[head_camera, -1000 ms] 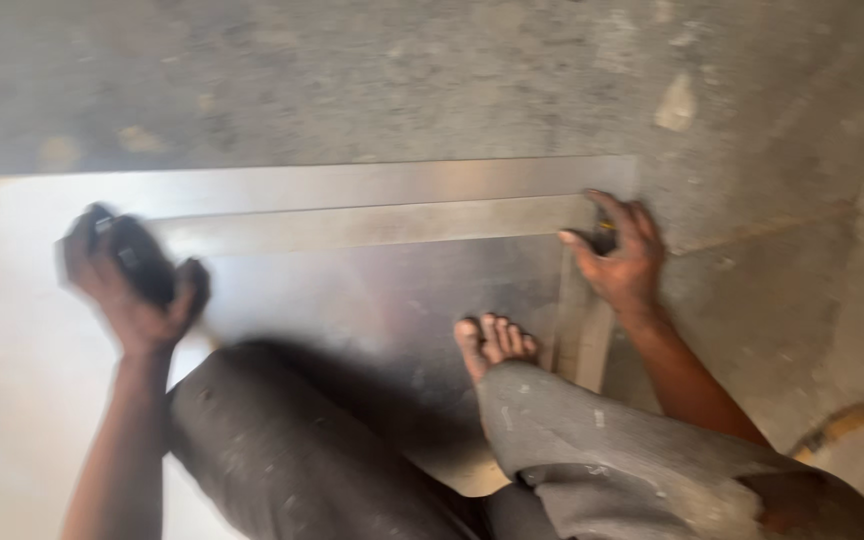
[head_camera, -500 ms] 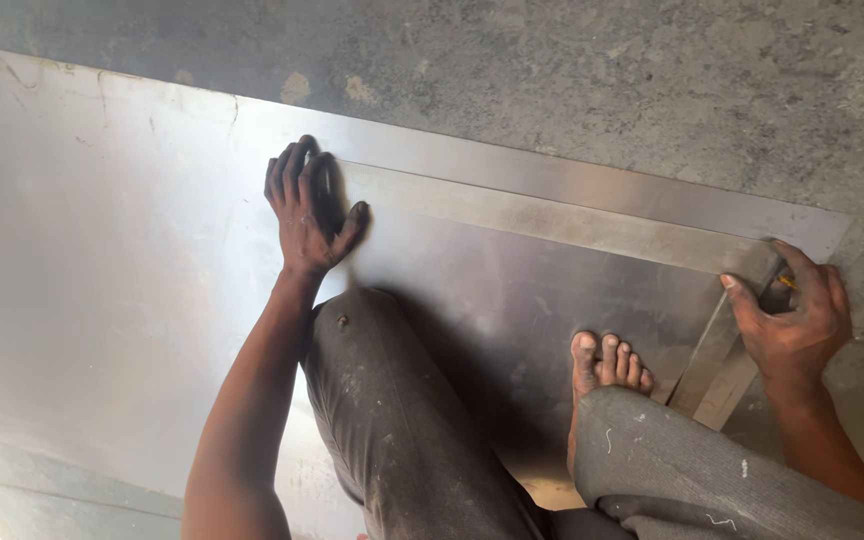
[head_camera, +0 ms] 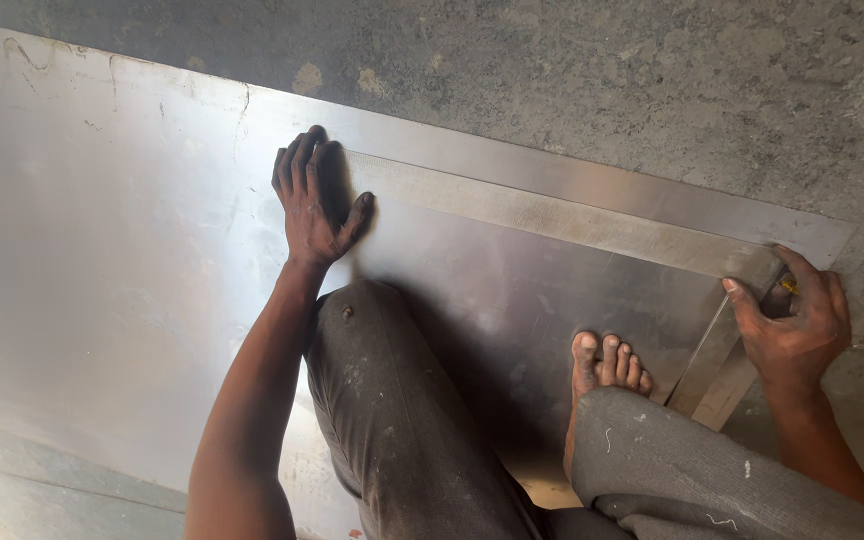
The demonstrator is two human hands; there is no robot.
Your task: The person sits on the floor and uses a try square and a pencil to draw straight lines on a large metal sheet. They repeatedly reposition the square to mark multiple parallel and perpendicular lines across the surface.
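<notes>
A large metal sheet (head_camera: 112,250) lies on the concrete floor. On it rests a steel L-shaped square (head_camera: 552,215), its long arm running along the sheet's far edge. My left hand (head_camera: 312,200) lies flat, fingers spread, pressing the left end of that arm. My right hand (head_camera: 792,320) grips the corner of the square at the sheet's right edge, with a small yellow-tipped thing (head_camera: 787,287) under the fingers; what it is I cannot tell. My bare foot (head_camera: 607,365) stands on the sheet between the hands.
Rough grey concrete floor (head_camera: 602,70) runs beyond the sheet's far edge and to the right. My knees in dark trousers (head_camera: 402,420) fill the lower middle of the view. The square's short arm (head_camera: 717,365) runs back toward my right leg.
My left hand has gone from a raised fist to lying flat on the square's left end. The view has swung left and nearer. My right hand stays at the square's corner.
</notes>
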